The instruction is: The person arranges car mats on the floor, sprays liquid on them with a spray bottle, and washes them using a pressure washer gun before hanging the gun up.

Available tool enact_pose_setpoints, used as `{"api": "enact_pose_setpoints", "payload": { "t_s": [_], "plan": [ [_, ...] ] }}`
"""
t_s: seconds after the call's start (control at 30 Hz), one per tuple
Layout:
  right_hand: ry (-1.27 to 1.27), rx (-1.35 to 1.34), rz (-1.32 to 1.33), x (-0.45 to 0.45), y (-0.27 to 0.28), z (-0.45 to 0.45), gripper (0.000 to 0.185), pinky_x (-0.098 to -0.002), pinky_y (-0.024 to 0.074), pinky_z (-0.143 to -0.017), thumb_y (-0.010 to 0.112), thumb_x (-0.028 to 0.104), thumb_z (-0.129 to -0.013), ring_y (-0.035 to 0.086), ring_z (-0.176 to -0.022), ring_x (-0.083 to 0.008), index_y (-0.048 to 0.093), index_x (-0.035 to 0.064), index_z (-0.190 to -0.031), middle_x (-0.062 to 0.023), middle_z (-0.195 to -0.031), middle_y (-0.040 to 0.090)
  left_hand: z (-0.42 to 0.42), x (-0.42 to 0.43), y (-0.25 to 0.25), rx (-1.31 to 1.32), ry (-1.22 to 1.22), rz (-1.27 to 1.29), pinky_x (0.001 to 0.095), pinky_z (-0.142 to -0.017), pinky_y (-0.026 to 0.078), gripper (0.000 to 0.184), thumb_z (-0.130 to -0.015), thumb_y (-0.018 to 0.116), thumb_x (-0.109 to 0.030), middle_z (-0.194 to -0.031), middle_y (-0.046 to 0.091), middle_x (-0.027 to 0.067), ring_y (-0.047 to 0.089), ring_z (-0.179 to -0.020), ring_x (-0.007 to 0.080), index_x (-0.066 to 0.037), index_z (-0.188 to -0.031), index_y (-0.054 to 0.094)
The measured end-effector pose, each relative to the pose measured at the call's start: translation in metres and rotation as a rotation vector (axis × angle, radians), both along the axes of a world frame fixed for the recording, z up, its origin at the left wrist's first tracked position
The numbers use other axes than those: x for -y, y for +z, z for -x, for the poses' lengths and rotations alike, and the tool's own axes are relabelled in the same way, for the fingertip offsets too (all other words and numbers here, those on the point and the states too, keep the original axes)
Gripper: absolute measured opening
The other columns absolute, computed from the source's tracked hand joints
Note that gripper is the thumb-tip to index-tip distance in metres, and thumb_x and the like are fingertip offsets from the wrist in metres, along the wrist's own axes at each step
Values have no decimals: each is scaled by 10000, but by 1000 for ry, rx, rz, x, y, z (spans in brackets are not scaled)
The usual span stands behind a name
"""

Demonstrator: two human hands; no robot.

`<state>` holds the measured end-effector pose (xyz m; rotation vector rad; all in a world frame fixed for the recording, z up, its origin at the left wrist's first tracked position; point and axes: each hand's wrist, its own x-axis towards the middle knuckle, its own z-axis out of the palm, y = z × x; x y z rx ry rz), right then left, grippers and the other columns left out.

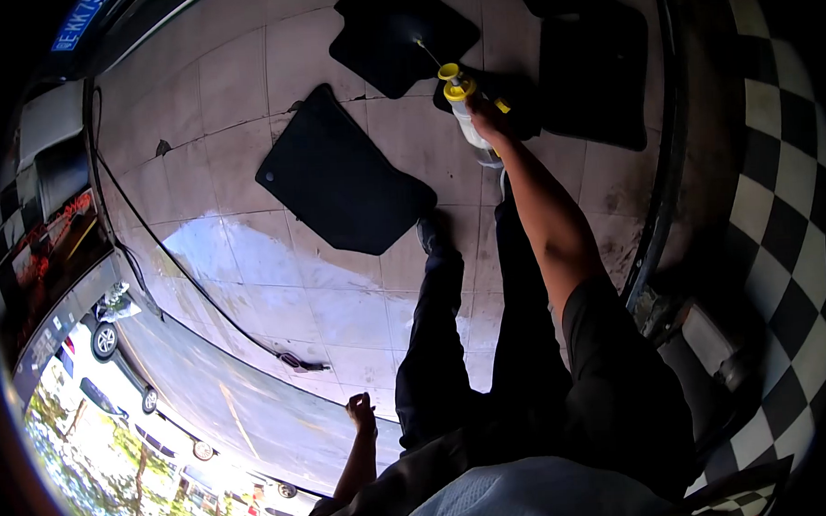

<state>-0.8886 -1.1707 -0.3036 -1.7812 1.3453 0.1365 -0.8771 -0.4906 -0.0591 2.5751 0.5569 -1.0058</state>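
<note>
My right hand [488,119] grips a pump spray bottle [470,119] with a yellow top and a pale, see-through body. Its thin wand reaches toward a black car floor mat [396,31] at the top, with a yellow tip over the mat. Another black floor mat [342,174] lies flat on the tiles, in front of my left foot. My left hand [361,412] hangs low at my side, away from the mats. Its fingers are curled in, and I see nothing in them.
More dark mats [593,79] lie at the upper right. A black hose [191,279] with a nozzle runs across the tiled floor [234,73] on the left. A car with a blue plate [79,22] is at the upper left; a checkered wall [779,200] stands right.
</note>
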Motion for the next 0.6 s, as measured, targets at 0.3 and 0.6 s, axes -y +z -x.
{"api": "enact_pose_setpoints", "payload": {
  "t_s": [0.3, 0.6],
  "plan": [
    [321, -23, -29, 55, -27, -2, 587, -429, 466, -783, 300, 483, -892, 580, -918, -345, 306, 75, -1314, -198, -1105, 559, 80, 75, 21, -190, -61, 63, 310, -544, 555, 263, -791, 651, -234, -1054, 380, 162, 540, -816, 243, -22, -916, 557],
    [83, 12, -141, 45, 42, 194, 377, -359, 447, -722, 367, 358, -910, 566, -788, -254, 512, 14, -959, -132, -850, 565, 38, 147, 25, -165, -125, -2, 328, -594, 555, 201, -793, 649, -206, -1075, 376, 129, 518, -864, 247, -63, -905, 563]
  ]
}}
